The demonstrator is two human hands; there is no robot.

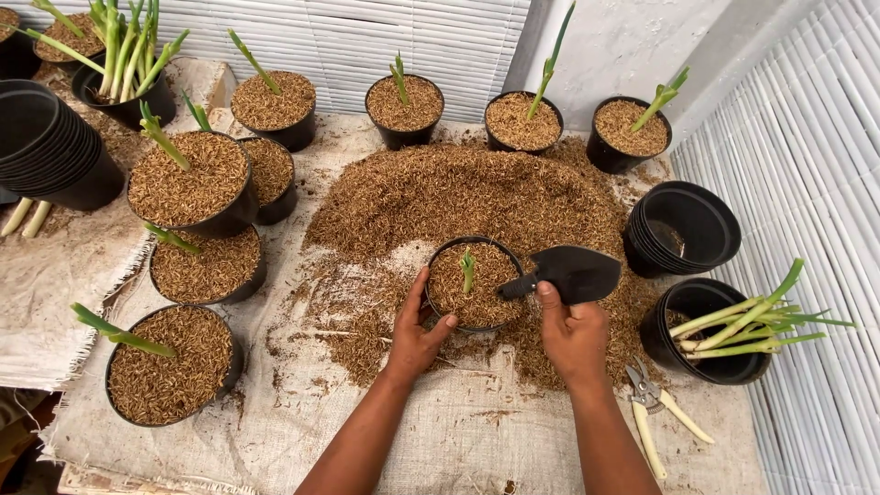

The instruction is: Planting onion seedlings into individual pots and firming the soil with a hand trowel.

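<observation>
From the head camera, looking down: my left hand lies against the near left rim of a small black pot, thumb up along its side and fingers curled loosely at the rim, steadying it rather than clamping it; the pot sits in the middle of the scene, filled with brown husk, with a short green shoot standing upright in its centre; my right hand is closed around the handle of a black trowel, whose broad blade lies just right of the pot, the handle end touching the pot's right rim.

Beyond the pot, a wide heap of husk spreads over the pale sackcloth that covers the table; along the far edge stand four filled pots, each with a green shoot, the far right one with its shoot tilted right; on the left, several more filled pots cluster together, the nearest holding a shoot that leans left; at far left lies a stack of empty black pots on its side.

To the right, another stack of empty pots stands upright; nearer, a black pot of cut green shoots lies beside it; pruning shears with pale handles rest on the cloth just right of my right forearm.
</observation>
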